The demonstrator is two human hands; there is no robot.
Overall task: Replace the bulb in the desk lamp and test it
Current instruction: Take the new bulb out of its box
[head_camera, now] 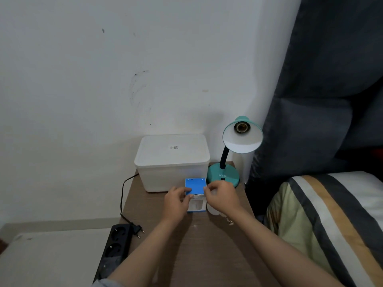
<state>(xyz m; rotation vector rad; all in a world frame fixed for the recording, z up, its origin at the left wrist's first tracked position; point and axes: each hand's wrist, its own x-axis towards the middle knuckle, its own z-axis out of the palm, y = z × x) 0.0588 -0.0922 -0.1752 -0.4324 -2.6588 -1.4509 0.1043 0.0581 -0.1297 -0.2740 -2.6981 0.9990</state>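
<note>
Head camera looks down over your two forearms onto a brown wood-grain bedside table (207, 245). Nearest you, at the table's left edge, a black power strip (116, 243) lies on the paler surface beside it, with an unplugged black plug (137, 229) resting at its far end and a black cord (122, 195) curving away toward the wall.

Farther in, at mid-table, both your hands meet on a small blue-and-white bulb box (195, 195). Your left hand (176, 201) has its fingers curled over the box's left side, thumb and fingertips pinching the blue top flap. Your right hand (220, 196) pinches the flap's right edge with curled fingers. Just right of the box, partly under your right hand, a white bulb (213, 210) lies on the table; whether your hand touches it, you cannot tell.

Behind the box stands a white lidded plastic container (172, 160), close against the wall. To its right, at the table's far right corner, sits the teal desk lamp (223, 175): round base on the table, black gooseneck, shade tilted toward you with its socket (242, 127) bare and no bulb in it.

Beyond is a white wall (103, 79) with dark scuff marks. On the right hang dark grey curtains (321, 79), and near right a bed with a striped cover (331, 214) sits beside the table.
</note>
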